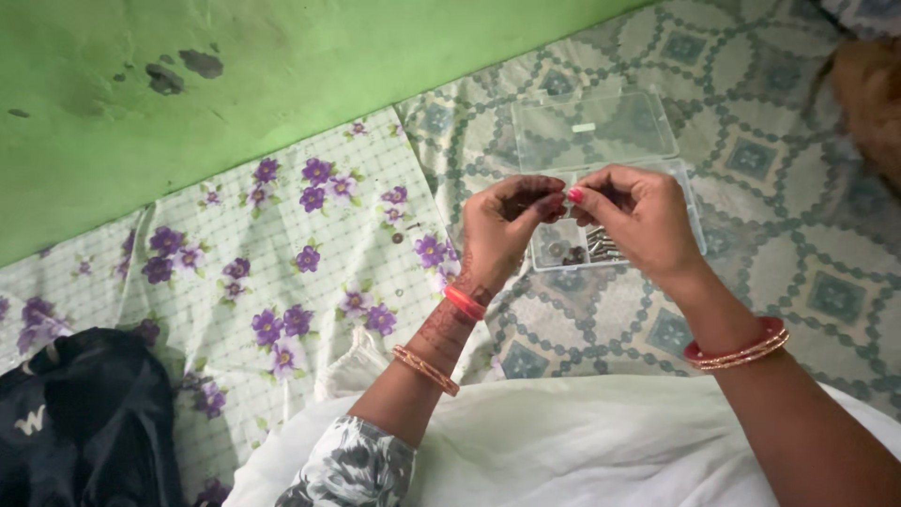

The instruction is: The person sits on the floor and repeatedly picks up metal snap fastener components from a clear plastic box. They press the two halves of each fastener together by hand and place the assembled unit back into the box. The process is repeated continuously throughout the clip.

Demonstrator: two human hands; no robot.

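A small part, too tiny and too hidden to identify, sits pinched between the fingertips of both hands, held in the air just above the near edge of the clear plastic box (pixel 696 221). The left hand (pixel 502 230) closes thumb and forefinger on it from one side; the right hand (pixel 638 216), with pink-painted nails, closes on it from the other, so the two grips meet tip to tip.

Work this fine probably goes best with the pinch kept light and the hands staying over the box, so that anything that slips would drop into the tray and not onto the patterned cloth.

Directly beneath the grip, the box's near compartment holds a cluster of small metal pins or screws (pixel 601 246) and a few dark round bits beside them. Beyond the grip, the hinged clear lid (pixel 593 127) lies flat and open on the geometric bedsheet (pixel 798 272). Left of the grip spreads a purple-flowered cloth (pixel 282 244), with a green wall (pixel 282 56) behind it.
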